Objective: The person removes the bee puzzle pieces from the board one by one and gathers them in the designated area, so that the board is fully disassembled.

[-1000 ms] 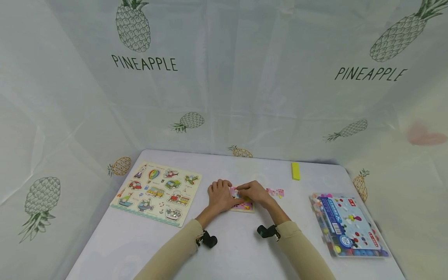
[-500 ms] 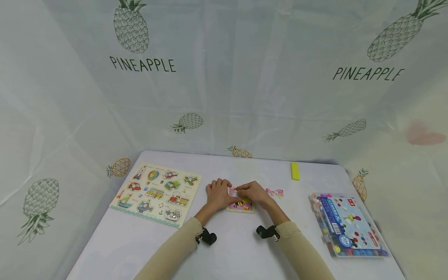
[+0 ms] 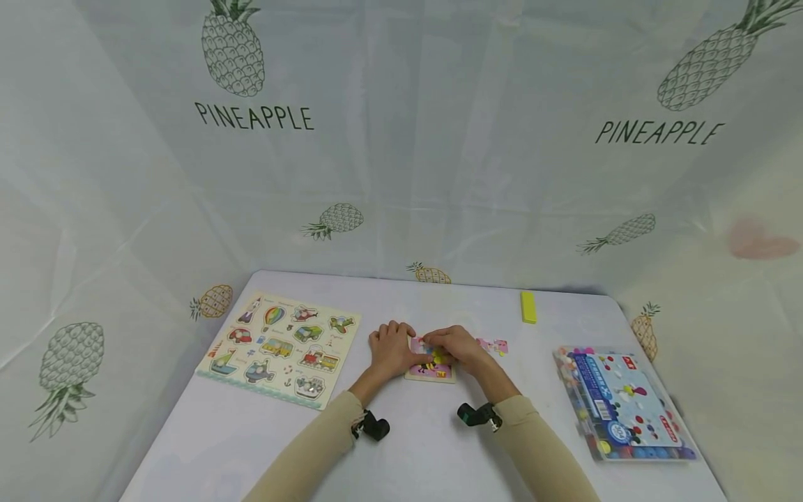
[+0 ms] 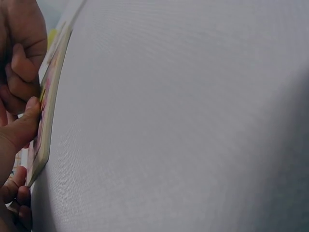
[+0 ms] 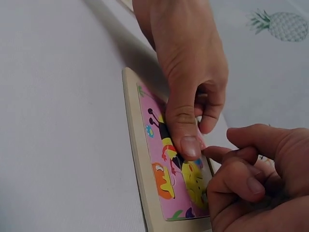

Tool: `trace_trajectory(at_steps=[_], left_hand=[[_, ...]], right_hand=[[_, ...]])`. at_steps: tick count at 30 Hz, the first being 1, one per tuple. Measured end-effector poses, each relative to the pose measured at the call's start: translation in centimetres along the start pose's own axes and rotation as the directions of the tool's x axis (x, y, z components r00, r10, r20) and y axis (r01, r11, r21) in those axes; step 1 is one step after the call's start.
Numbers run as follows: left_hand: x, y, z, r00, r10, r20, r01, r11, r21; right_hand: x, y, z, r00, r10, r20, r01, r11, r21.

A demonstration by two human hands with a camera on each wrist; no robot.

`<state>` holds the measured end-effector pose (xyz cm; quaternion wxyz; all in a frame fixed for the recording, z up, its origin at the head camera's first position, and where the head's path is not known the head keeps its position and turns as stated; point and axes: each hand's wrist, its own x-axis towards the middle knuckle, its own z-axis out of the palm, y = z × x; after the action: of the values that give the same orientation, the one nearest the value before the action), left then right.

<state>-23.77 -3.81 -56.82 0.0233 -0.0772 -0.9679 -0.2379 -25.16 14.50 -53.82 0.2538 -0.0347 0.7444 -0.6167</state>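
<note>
One bare left hand (image 3: 390,351) grips a pink, rectangular jigsaw board with a pale wooden rim (image 5: 144,164), which lies flat near the middle of the white table (image 3: 414,446), with 12 o'clock taken as the table's far edge in the head view. It sits at the board's 9 o'clock side, its thumb (image 5: 186,125) stretched towards 3 o'clock and pressed on the picture, its other fingers set against the board's outer edge. The bare right hand (image 3: 461,347) comes in at the board's 2 o'clock corner, palm down, its fingers (image 5: 231,176) curled and the index fingertip at the picture, close beside the left thumb; the fingertips are partly hidden, so I cannot tell whether it pinches a piece. Both forearms wear beige sleeves (image 3: 314,443), the left one reaching in from 8 o'clock, the right from 4 o'clock, with a black camera (image 3: 375,427) at each wrist. From the board, small pink jigsaw pieces (image 3: 500,346) lie near 3 o'clock, a yellow oblong block (image 3: 528,307) at 2, a cream board of colourful vehicles (image 3: 285,359) at 9, and a clear plastic box of coloured beads (image 3: 627,404) between 3 and 4.
</note>
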Motion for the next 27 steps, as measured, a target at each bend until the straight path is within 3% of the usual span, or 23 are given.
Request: trace_trajectory(at_steps=[9, 27], left_hand=[[0.07, -0.12, 0.16, 1.000, -0.013, 0.000, 0.013, 1.000, -0.016], [-0.06, 0.26, -0.22, 0.999, -0.030, 0.012, 0.030, 0.999, -0.022]], right_hand=[[0.03, -0.29, 0.17, 0.998, 0.045, -0.049, -0.043, 0.999, 0.030], [0.04, -0.46, 0.20, 0.996, 0.052, -0.073, -0.052, 0.999, 0.006]])
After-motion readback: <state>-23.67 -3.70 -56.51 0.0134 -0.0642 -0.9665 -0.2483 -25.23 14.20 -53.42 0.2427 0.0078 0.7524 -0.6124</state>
